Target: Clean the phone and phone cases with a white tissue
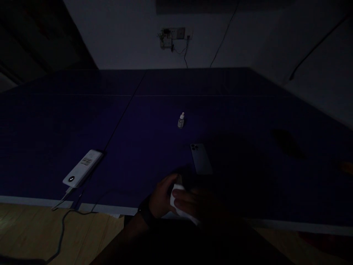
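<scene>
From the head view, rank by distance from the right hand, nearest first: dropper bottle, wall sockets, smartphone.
From the right hand:
1. Smartphone: just ahead, slightly right, camera side up.
2. Dropper bottle: farther ahead, left of the phone, upright.
3. Wall sockets: farthest, beyond the table's far edge.

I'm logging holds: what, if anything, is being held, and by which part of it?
A white item, held with the right hand across its face; the left hand is at its left edge, grip too dark to tell.
</scene>
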Action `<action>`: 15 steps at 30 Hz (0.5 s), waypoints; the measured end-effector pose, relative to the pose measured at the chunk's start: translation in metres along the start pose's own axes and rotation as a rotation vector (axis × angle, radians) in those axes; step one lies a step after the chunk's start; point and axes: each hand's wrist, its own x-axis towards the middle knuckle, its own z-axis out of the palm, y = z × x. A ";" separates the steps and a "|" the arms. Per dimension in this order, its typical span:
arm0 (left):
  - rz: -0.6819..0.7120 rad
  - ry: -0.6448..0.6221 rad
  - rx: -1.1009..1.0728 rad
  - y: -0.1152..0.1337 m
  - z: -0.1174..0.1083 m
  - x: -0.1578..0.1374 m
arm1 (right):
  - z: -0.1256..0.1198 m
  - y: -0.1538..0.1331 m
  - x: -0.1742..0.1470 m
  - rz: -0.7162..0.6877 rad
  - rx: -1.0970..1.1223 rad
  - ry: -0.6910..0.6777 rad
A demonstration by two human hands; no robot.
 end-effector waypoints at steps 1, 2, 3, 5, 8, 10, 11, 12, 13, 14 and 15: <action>0.001 0.000 0.002 0.003 -0.001 0.000 | 0.002 -0.005 -0.006 -0.009 0.009 0.004; 0.004 0.000 0.002 0.006 -0.002 -0.001 | 0.002 -0.009 -0.010 -0.022 0.018 0.000; 0.004 -0.003 0.003 0.007 -0.003 -0.001 | 0.002 -0.010 -0.012 -0.031 0.026 -0.005; 0.007 0.002 0.004 0.005 -0.001 -0.001 | -0.003 -0.006 -0.007 -0.010 0.032 -0.033; 0.048 0.043 0.003 -0.005 0.004 -0.001 | -0.012 0.013 0.015 0.094 0.054 -0.046; 0.059 0.062 0.005 -0.012 0.007 0.000 | -0.013 0.025 0.029 0.169 0.077 -0.022; 0.056 0.067 0.003 -0.014 0.008 0.000 | -0.011 0.029 0.033 0.207 0.080 -0.010; 0.049 0.067 -0.001 -0.015 0.008 0.000 | -0.009 0.031 0.034 0.230 0.077 0.008; 0.039 0.062 -0.003 -0.015 0.008 0.000 | -0.007 0.031 0.033 0.235 0.070 0.023; 0.026 0.051 -0.001 -0.015 0.007 0.000 | -0.005 0.028 0.029 0.213 0.060 0.038; 0.014 0.035 0.003 -0.013 0.007 0.000 | -0.003 0.024 0.024 0.170 0.050 0.045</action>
